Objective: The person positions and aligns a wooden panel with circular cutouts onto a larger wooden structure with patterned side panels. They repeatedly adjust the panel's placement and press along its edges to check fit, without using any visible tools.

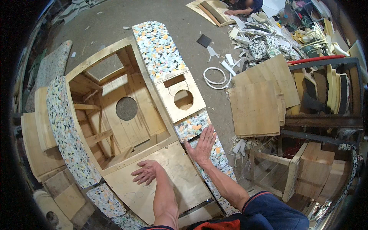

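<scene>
A hollow plywood furniture frame (115, 115) lies on the floor in front of me, with a round hole in its inner panel. Speckled multicoloured foam (159, 50) covers its right edge and foam (67, 134) lines its left edge. My left hand (145, 172) rests flat, fingers spread, on the near plywood panel (172, 180). My right hand (202, 145) presses flat on the speckled foam strip (191, 128) at the panel's right edge. Both hands hold nothing.
A stack of plywood sheets (260, 99) lies to the right, with a coiled white hose (214, 78) and foam scraps (264, 42) behind. Wooden frames (306, 168) stand at lower right. Another person (245, 5) works at the far top.
</scene>
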A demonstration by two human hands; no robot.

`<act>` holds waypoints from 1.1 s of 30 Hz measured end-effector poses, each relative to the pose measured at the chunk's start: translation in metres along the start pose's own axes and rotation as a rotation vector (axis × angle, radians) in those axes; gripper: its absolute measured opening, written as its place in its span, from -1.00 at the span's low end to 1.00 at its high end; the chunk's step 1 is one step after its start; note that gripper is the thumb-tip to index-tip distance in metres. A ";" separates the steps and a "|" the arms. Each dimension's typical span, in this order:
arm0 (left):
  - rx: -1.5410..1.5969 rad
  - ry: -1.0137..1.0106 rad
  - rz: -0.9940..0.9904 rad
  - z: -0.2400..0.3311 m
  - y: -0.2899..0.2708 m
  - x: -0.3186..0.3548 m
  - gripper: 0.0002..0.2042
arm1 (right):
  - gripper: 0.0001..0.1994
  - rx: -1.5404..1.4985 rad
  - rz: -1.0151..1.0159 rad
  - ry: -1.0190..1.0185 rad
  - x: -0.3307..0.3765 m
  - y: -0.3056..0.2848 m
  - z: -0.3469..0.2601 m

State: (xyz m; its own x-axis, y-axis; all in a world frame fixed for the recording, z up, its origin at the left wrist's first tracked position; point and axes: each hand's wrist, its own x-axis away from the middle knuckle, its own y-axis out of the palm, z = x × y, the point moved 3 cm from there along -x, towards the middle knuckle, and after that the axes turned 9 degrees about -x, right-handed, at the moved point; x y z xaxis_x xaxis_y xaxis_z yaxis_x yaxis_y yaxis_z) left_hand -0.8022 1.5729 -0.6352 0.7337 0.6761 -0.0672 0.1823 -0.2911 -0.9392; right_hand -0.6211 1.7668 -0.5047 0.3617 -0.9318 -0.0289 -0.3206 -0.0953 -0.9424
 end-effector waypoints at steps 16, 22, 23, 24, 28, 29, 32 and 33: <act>0.030 0.021 0.064 0.000 -0.010 0.004 -0.25 | 0.20 0.015 -0.013 0.015 0.001 0.005 0.003; 0.085 0.054 -0.012 -0.003 -0.028 0.005 -0.22 | 0.23 -0.036 0.062 -0.040 0.005 0.012 0.007; 0.098 0.049 -0.073 -0.001 -0.030 0.003 -0.21 | 0.21 0.011 0.071 -0.057 0.005 0.013 0.007; 0.113 0.054 -0.084 -0.002 -0.032 0.003 -0.20 | 0.19 0.029 0.097 -0.064 0.006 0.013 0.008; 0.193 0.042 -0.172 -0.003 -0.040 0.002 -0.18 | 0.13 0.027 0.109 -0.082 0.006 0.018 0.009; 0.190 0.038 -0.163 -0.003 -0.042 0.002 -0.18 | 0.12 0.028 0.145 -0.082 0.005 0.017 0.008; 0.192 0.048 -0.149 -0.004 -0.044 0.003 -0.18 | 0.12 -0.005 0.182 -0.105 0.005 0.018 0.009; 0.204 0.043 -0.136 -0.004 -0.044 0.002 -0.18 | 0.14 0.036 0.147 -0.109 0.004 0.019 0.009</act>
State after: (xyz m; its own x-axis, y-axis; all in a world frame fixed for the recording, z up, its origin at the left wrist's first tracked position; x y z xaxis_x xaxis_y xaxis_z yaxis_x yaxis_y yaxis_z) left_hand -0.8065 1.5843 -0.5929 0.7393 0.6692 0.0751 0.1489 -0.0538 -0.9874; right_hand -0.6181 1.7645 -0.5256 0.4066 -0.8912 -0.2011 -0.3464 0.0533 -0.9366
